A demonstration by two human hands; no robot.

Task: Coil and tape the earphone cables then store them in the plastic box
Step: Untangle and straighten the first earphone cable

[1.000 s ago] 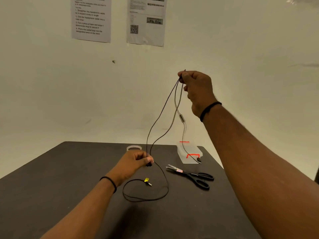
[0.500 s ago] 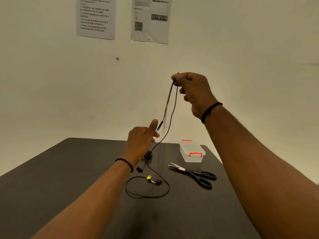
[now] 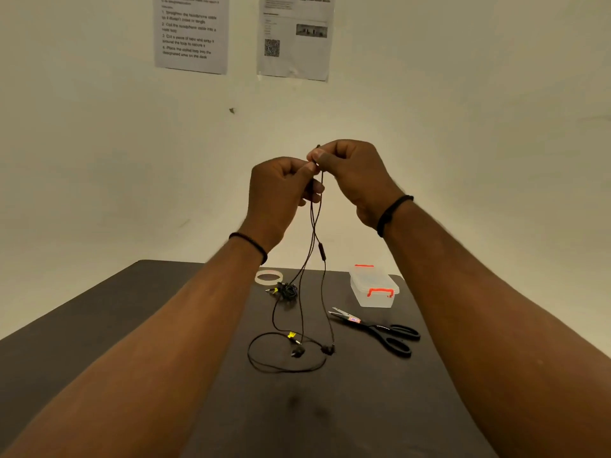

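My left hand and my right hand meet high above the table, both pinching the top of a black earphone cable. The cable hangs down in several strands to the dark table, where its two earbuds and a yellow-marked plug lie inside a loose loop. A second, tangled black earphone bundle lies behind it. The clear plastic box with red latches stands shut at the back right. A roll of clear tape lies at the back.
Black-handled scissors lie right of the cable loop, in front of the box. Two printed sheets hang on the wall behind the table. The table's far edge runs just behind the tape and box.
My left hand has risen from the table up to my right hand and now grips the cable's top. The hanging strands have drawn closer together.
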